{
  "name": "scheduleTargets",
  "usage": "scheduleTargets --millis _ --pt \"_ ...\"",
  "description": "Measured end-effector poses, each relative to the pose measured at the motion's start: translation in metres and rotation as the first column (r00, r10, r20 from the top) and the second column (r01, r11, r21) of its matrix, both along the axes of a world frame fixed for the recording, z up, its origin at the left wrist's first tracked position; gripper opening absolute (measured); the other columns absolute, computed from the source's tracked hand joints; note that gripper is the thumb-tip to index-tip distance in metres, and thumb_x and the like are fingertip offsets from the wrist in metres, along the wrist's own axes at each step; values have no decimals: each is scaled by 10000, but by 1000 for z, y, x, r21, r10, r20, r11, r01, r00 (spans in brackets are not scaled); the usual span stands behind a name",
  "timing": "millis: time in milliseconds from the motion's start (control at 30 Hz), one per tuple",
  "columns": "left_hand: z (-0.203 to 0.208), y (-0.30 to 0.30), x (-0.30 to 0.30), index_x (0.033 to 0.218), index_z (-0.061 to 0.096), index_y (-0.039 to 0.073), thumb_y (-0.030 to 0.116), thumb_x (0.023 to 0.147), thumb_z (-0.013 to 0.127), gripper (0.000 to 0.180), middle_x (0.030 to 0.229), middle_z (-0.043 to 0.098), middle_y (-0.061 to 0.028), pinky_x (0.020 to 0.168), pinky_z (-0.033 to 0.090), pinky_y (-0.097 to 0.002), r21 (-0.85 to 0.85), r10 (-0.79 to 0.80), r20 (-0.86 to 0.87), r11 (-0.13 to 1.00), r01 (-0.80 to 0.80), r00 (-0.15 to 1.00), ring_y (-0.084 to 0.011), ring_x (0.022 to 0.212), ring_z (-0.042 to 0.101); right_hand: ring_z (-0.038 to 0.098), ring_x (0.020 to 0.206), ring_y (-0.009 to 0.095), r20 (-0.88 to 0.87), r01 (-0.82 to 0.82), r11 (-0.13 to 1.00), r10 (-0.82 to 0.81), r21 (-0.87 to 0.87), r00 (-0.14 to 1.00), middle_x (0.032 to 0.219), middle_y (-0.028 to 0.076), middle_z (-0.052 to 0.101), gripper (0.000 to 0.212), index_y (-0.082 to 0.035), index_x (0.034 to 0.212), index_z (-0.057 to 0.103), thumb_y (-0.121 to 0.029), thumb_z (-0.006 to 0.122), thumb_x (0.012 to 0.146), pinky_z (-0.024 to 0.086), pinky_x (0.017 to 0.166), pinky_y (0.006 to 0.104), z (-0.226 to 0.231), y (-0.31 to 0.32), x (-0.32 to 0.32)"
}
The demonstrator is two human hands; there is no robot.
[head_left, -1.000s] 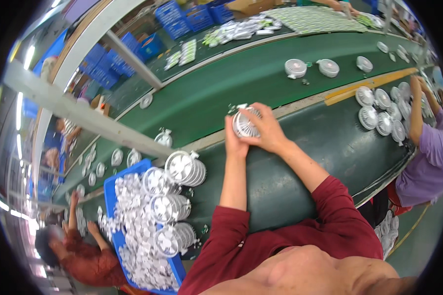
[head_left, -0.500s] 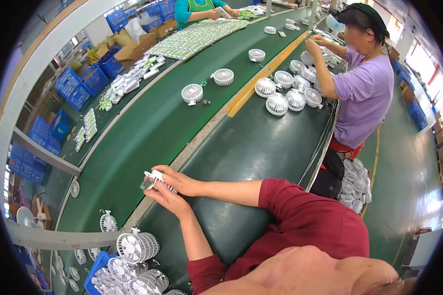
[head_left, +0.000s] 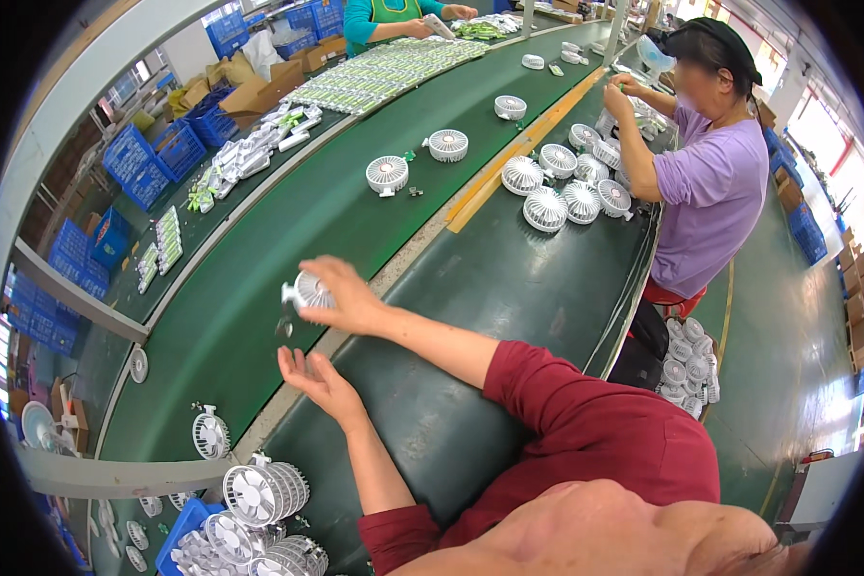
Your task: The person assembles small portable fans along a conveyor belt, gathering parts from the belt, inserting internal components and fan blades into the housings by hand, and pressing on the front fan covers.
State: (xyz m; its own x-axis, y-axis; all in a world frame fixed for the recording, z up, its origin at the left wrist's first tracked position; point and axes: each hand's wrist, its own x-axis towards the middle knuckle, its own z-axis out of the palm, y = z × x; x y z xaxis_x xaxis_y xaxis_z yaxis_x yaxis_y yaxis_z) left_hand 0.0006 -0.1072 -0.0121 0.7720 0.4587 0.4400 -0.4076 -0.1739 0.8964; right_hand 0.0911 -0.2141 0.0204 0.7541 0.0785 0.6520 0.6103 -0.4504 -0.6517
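My right hand [head_left: 348, 296] is wrapped round a round white fan head [head_left: 313, 291] with a ribbed cage and a small white stub on one side. It holds the fan head over the near edge of the green conveyor belt [head_left: 259, 317]. Just below the fan head is a small dark, shiny piece [head_left: 284, 327], blurred; whether it hangs from the fan or is loose I cannot tell. My left hand [head_left: 321, 382] lies below, palm up, fingers apart and holding nothing, over the belt's edge strip.
Several fan heads [head_left: 387, 174] ride on the belt. Stacked fan cages [head_left: 264, 492] stand beside a blue crate [head_left: 175, 555] of white parts at lower left. A co-worker in purple [head_left: 710, 182] sits by more fan heads [head_left: 545, 209]. A grey metal bar [head_left: 125, 472] crosses the belt.
Both hands held the fan head together; now my left hand has let go and opened. My right hand has lifted the fan head up and away. The belt's fan heads shifted slightly in view.
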Motion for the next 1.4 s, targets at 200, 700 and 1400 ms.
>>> scheduleTargets --millis 200,700,1400 --pt "-6 13 0 1362 323 -15 94 977 448 419 1413 350 -189 1036 357 -378 -77 -44 -117 996 35 992 -285 1267 424 383 1234 392 82 323 922 -312 -216 946 1368 198 386 562 -117 1263 498 -135 709 742 290 1040 518 -25 3 6" --pt "-4 10 5 1069 532 -18 -5 864 632 229 821 638 -68 694 501 -221 -256 -246 -195 947 193 949 -95 725 602 637 771 311 -185 -154 988 149 -12 971 829 105 658 96 -46 853 653 -101 611 785 512 695 402 -34 22 6" --pt "-20 11 9 1131 571 21 95 977 496 187 1004 654 -61 785 494 -253 -18 -276 -193 960 278 941 -128 914 629 642 809 321 -80 -147 989 147 9 986 882 123 674 110 -66 872 682 -137 654 792 516 713 402 -51 24 17"
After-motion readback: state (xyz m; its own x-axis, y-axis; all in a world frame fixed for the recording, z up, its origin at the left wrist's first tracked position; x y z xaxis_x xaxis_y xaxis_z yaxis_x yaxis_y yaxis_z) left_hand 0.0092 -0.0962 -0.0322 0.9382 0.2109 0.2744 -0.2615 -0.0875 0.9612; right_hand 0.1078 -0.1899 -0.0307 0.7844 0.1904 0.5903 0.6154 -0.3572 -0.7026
